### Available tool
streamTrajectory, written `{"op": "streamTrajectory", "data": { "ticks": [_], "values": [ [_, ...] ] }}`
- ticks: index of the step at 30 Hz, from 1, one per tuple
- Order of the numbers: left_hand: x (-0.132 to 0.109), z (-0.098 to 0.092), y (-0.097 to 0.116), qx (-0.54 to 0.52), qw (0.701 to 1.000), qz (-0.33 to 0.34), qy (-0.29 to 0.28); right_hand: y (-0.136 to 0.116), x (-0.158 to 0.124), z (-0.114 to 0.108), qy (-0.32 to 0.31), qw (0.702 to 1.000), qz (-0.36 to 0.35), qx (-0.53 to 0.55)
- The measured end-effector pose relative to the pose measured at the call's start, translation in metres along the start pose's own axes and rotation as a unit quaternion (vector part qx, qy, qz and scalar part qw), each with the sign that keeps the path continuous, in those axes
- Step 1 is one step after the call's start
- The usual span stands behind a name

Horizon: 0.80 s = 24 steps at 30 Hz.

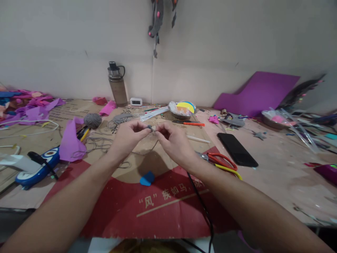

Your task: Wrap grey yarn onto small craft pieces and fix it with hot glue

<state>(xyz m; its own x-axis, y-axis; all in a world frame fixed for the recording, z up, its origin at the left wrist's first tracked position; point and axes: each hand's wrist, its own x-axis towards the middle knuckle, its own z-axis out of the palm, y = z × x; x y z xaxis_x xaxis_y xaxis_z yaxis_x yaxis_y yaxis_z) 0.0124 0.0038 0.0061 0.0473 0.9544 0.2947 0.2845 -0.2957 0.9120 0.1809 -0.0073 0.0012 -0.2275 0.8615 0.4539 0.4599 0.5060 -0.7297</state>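
Observation:
My left hand is closed in a pinch on a small grey piece above the middle of the cardboard. Facing it, my right hand pinches grey yarn close to that piece, with the fingertips of both hands almost meeting. The yarn hangs below the right fingers and runs left in loose loops. Its grey ball lies to the left. What exactly the small piece is cannot be made out. A blue scrap lies on the cardboard beneath my hands.
Red-and-yellow-handled pliers and a black phone lie beside my right forearm. A water bottle, a small white clock and a bowl stand at the back. Purple strips and a blue holder are left. A black cable crosses the front edge.

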Motion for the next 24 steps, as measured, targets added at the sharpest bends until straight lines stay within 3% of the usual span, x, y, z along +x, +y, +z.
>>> {"op": "streamTrajectory", "data": {
  "ticks": [6, 12, 17, 24],
  "values": [
    [-0.002, 0.002, 0.000, -0.014, 1.000, 0.006, 0.003, 0.000, 0.001, 0.004, -0.050, 0.989, 0.073, 0.122],
    [0.001, 0.004, -0.002, -0.124, 0.992, -0.025, -0.024, 0.001, 0.004, 0.008, -0.062, 0.960, 0.158, 0.224],
    [0.001, 0.005, -0.002, -0.178, 0.982, -0.056, -0.035, 0.007, 0.005, 0.009, -0.049, 0.966, 0.152, 0.203],
    [0.002, 0.002, -0.002, -0.169, 0.983, -0.060, -0.038, 0.012, 0.004, 0.009, -0.022, 0.985, 0.105, 0.132]
  ]
}}
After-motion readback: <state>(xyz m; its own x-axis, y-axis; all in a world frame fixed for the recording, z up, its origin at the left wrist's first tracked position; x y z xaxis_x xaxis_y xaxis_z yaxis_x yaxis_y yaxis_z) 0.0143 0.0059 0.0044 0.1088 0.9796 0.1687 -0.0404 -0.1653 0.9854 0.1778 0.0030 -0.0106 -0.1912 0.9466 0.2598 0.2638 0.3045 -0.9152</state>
